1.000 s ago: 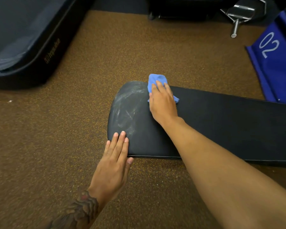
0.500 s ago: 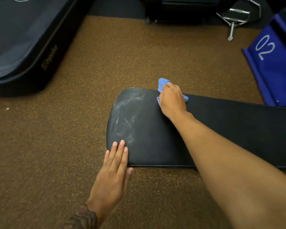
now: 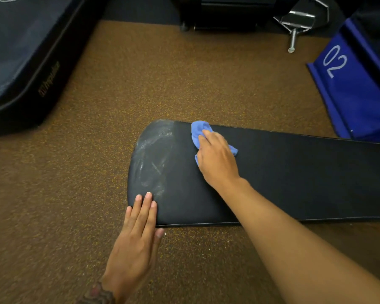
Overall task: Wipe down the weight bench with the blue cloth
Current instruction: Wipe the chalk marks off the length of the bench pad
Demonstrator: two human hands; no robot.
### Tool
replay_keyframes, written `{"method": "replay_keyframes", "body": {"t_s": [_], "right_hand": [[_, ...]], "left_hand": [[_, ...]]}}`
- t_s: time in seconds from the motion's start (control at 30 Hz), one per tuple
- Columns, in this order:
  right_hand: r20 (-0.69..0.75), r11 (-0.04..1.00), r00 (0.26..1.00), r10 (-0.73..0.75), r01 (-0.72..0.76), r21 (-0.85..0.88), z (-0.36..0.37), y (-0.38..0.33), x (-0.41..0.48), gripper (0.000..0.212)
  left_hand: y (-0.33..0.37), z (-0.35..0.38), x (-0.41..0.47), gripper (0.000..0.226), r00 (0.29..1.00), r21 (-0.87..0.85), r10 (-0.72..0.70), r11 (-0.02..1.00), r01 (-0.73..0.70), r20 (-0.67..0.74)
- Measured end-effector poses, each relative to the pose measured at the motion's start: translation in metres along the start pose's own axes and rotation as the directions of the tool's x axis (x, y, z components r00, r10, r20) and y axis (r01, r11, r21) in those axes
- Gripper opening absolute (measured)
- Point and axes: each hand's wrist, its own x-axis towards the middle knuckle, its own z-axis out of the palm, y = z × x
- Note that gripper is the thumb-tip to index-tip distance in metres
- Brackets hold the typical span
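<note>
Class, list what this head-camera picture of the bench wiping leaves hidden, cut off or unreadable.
1) Black padded weight bench: head view, right end cut off by the frame edge; legs hidden under its pad.
2) Crumpled blue cloth: head view, mostly covered by the right hand gripping it.
3) Gold lettering on the dark floor mat: head view, too small and blurred to read.

Right hand (on blue cloth) nearer
</note>
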Motion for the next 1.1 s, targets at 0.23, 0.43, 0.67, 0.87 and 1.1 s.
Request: {"method": "replay_keyframes", "body": {"t_s": [0.23,0.43,0.67,0.87,1.1], "right_hand": [[-0.068,0.984,0.991,0.111,-0.1,0.15,0.005,-0.038,0.062,0.017],[-0.061,0.966,0.982,-0.177,0.185,0.179,0.003,-0.042,-0.005,0.027],[-0.028,0.981,0.986,0.166,-0.163,0.101,-0.013,0.03,0.009,0.034],[-0.027,0.969,0.986,0.167,-0.16,0.186,-0.002,-0.011,0.069,0.013],[0.02,0.959,0.981,-0.195,0.187,0.213,-0.003,-0.038,-0.024,0.044]], "left_hand": [[0.001,0.0,0.0,0.057,1.0,0.018,0.0,1.0,0.0,-0.008],[0.001,0.002,-0.001,0.056,1.0,0.006,0.002,1.0,-0.002,-0.012],[0.0,0.002,0.001,0.057,0.999,0.015,0.01,1.0,-0.01,-0.033],[0.0,0.004,0.0,0.058,1.0,0.011,0.0,1.0,0.001,-0.027],[0.0,0.002,0.001,0.057,1.0,-0.001,-0.001,1.0,0.001,-0.023]]}}
